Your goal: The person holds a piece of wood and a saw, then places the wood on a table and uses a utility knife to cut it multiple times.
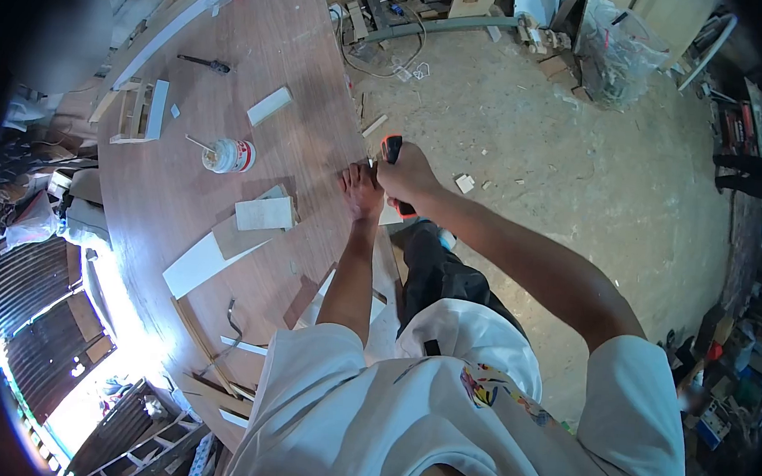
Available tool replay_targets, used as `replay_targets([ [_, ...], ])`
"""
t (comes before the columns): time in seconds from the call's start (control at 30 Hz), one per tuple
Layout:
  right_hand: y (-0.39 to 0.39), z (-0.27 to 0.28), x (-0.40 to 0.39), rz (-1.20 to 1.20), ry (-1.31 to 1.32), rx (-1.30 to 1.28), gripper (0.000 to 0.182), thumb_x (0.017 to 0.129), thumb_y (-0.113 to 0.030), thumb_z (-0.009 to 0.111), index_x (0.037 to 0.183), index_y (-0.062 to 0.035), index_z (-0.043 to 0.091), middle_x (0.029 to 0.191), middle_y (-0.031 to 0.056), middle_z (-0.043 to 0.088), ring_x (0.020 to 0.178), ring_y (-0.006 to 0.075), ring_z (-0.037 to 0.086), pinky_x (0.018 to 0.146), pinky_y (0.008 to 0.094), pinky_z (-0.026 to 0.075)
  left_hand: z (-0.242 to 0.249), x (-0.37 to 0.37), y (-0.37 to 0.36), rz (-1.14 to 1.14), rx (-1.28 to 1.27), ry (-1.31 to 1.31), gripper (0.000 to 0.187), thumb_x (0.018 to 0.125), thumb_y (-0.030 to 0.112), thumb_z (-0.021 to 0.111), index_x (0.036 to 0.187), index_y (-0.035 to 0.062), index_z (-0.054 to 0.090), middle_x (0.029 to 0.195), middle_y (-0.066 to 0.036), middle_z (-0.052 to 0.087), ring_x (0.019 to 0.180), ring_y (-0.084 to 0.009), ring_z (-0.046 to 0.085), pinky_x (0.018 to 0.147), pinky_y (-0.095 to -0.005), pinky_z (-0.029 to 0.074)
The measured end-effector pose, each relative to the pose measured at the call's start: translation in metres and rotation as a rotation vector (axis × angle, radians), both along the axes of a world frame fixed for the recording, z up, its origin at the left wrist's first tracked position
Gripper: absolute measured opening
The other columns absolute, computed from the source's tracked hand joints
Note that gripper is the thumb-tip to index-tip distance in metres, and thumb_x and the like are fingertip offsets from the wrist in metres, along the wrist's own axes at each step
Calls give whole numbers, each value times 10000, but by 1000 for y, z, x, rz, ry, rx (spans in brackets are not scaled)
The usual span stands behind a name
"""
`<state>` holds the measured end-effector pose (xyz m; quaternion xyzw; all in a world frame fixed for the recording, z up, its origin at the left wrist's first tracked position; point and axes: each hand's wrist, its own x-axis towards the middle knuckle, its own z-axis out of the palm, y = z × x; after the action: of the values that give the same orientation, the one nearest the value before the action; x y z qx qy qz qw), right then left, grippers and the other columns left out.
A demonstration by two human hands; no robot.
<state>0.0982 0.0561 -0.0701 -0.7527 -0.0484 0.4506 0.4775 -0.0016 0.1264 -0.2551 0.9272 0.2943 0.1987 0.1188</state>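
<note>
My right hand (407,174) is closed around the orange-and-black handle of what looks like a handsaw (392,148), at the table's edge. Its blade is seen nearly edge-on and mostly hidden by my hands. Just beside it, my left hand (362,191) lies flat on the edge with its fingers stretched out. A pale board piece (391,215) shows partly below my hands; how far it runs under them is hidden.
On the wooden table (321,69) lie white board pieces (265,213), a small white block (269,106), a jar with a stick (229,155) and a dark screwdriver-like tool (205,63). Wood scraps (464,184) litter the floor. A plastic bag (619,56) stands at the back right.
</note>
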Motion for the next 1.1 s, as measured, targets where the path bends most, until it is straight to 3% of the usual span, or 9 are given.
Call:
replay_targets([
  [0.03, 0, -5, -4, 39, -146, -3, 194, 756, -93, 551, 802, 95, 537, 651, 282, 585, 644, 395, 647, 599, 433, 512, 1, 1, 1, 3, 3, -35, 168, 816, 222, 567, 861, 61, 575, 893, -104, 526, 876, -287, 507, 804, -416, 377],
  [0.17, 6, -39, -15, 68, -198, 3, 207, 762, -110, 561, 803, 92, 542, 665, 287, 588, 668, 399, 649, 614, 437, 511, 1, 0, 1, 28, -56, 17, 167, 820, 216, 563, 868, 58, 577, 886, -105, 522, 878, -292, 506, 814, -413, 379],
  [0.27, 20, -98, -5, -50, -443, 37, 41, 766, -31, 478, 771, 9, 473, 539, 125, 520, 386, 207, 525, 347, 356, 411, -3, -1, 1, 12, -24, 26, 213, 771, 232, 591, 890, 56, 572, 911, -112, 519, 903, -300, 499, 835, -414, 373],
  [0.33, 37, -80, 12, 41, 57, -70, 60, 770, -45, 498, 787, 10, 481, 554, 134, 547, 394, 219, 547, 356, 361, 427, -3, -5, 0, 45, -18, 46, 287, 695, 237, 628, 907, 56, 563, 938, -116, 506, 921, -304, 487, 831, -418, 364],
  [0.53, 33, -42, 1, 7, -115, -26, 73, 770, -44, 515, 741, 5, 469, 538, 126, 536, 401, 218, 546, 358, 357, 421, 4, -3, 3, 65, -102, 60, 330, 655, 224, 650, 927, 56, 567, 972, -122, 502, 932, -309, 480, 836, -432, 362],
  [0.6, 26, -7, 11, 97, 133, -31, 80, 790, -54, 495, 740, -4, 458, 549, 104, 518, 391, 197, 519, 355, 347, 415, 3, -3, 0, 58, -97, 58, 299, 672, 211, 644, 916, 54, 572, 968, -123, 506, 925, -308, 482, 830, -433, 364],
  [0.87, -8, -9, -4, -90, 107, 40, 59, 772, -8, 446, 717, -23, 434, 545, 59, 455, 397, 161, 492, 350, 325, 399, 1, 3, 3, -50, 4, -62, 143, 853, 203, 572, 824, 64, 584, 857, -109, 532, 847, -301, 503, 787, -419, 376],
  [1.03, 21, -98, -15, -71, -389, 12, 24, 754, -21, 468, 775, -10, 470, 557, 117, 528, 402, 209, 547, 359, 359, 423, -3, -2, -2, 14, -41, -41, 176, 759, 202, 611, 883, 80, 586, 886, -95, 518, 875, -290, 492, 792, -413, 363],
  [1.1, 33, -92, 0, -22, -233, -16, 35, 750, -22, 478, 781, -6, 478, 554, 130, 537, 403, 221, 553, 361, 366, 427, -1, 0, 1, 34, -49, -48, 225, 719, 202, 624, 906, 84, 584, 897, -92, 512, 885, -288, 488, 794, -413, 358],
])
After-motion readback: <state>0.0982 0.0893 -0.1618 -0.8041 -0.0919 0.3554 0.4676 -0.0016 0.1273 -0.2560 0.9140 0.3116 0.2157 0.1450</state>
